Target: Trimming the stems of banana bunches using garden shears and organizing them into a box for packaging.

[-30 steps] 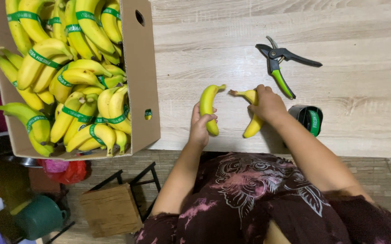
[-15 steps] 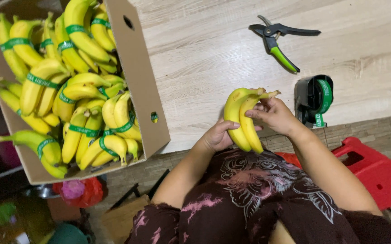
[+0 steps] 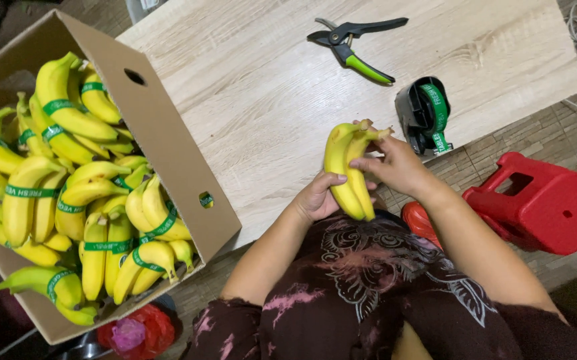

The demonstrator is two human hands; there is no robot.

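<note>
Two yellow bananas [image 3: 346, 160] are pressed side by side at the near edge of the light wooden table [image 3: 255, 100]. My left hand [image 3: 315, 197] cups them from below. My right hand [image 3: 395, 165] grips them from the right, near their upper halves. The stems point up toward a black tape dispenser with green tape [image 3: 426, 115], which stands just right of the bananas. Black pruning shears with a green handle [image 3: 353, 44] lie farther back on the table.
A large cardboard box [image 3: 162, 153] at the left holds several banana bunches wrapped in green bands [image 3: 82, 193]. A red plastic stool [image 3: 542, 203] stands on the tiled floor at the right. A red bag [image 3: 138, 330] lies below the box.
The two bananas, held apart a second ago, have been brought together into one pair. Both hands now clasp them, and the view has swung left and tilted.
</note>
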